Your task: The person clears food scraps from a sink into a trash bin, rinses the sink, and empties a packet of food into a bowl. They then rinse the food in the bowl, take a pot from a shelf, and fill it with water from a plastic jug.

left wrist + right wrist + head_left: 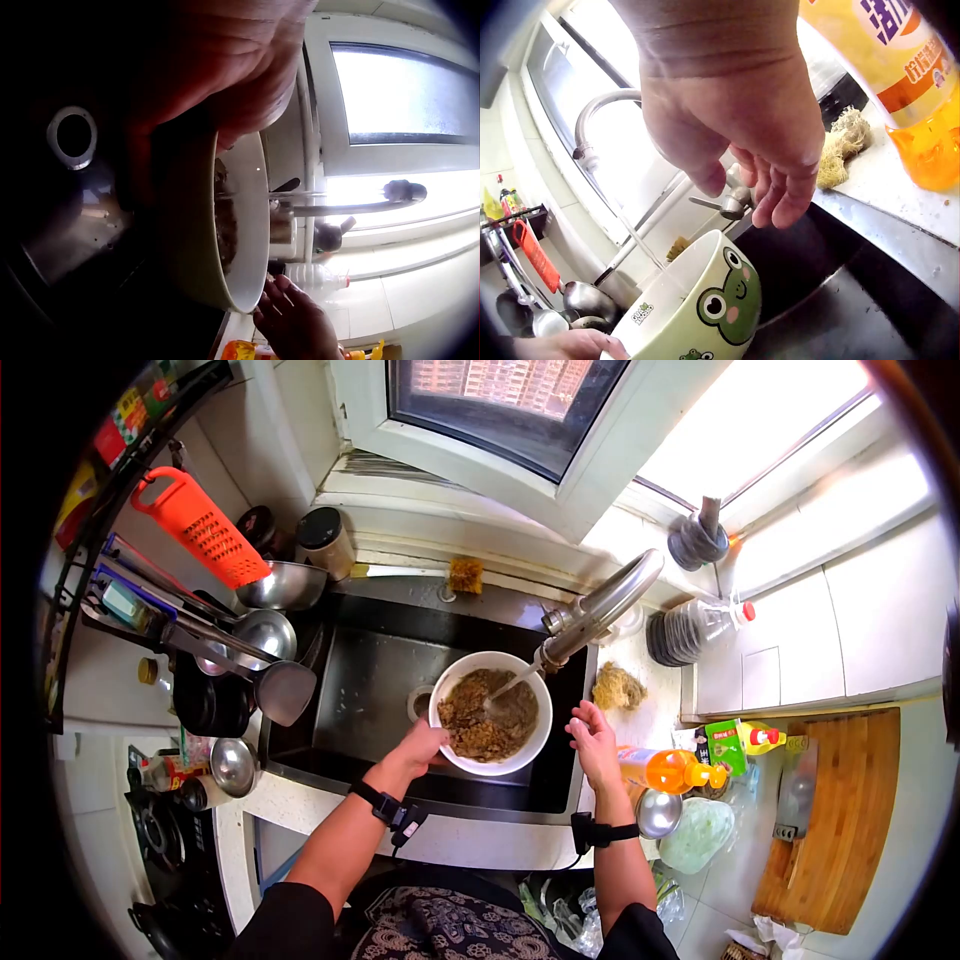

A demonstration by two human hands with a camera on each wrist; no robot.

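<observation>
A bowl (545, 722), pale green outside with a frog face (731, 296) and white inside, is held over the dark sink (375, 660). My left hand (417, 748) grips its left side, thumb at the rim; its fingers are mostly hidden beneath. Wet brown bits of food (468, 728) lie in cloudy water inside the bowl. Water (516, 681) streams into it from the curved metal faucet (612, 602). To the right of the bowl, apart from it, my right hand (594, 745) hangs in the air with loosely bent fingers and nothing in it.
Right of the sink are a loofah scrubber (618, 688), an orange soap bottle (665, 770) and a metal bowl (659, 814). A cutting board (840, 810) stands farther right. Pans, a spatula (285, 693) and a hanging orange basket (205, 530) crowd the left. The window frame (590, 460) juts in behind.
</observation>
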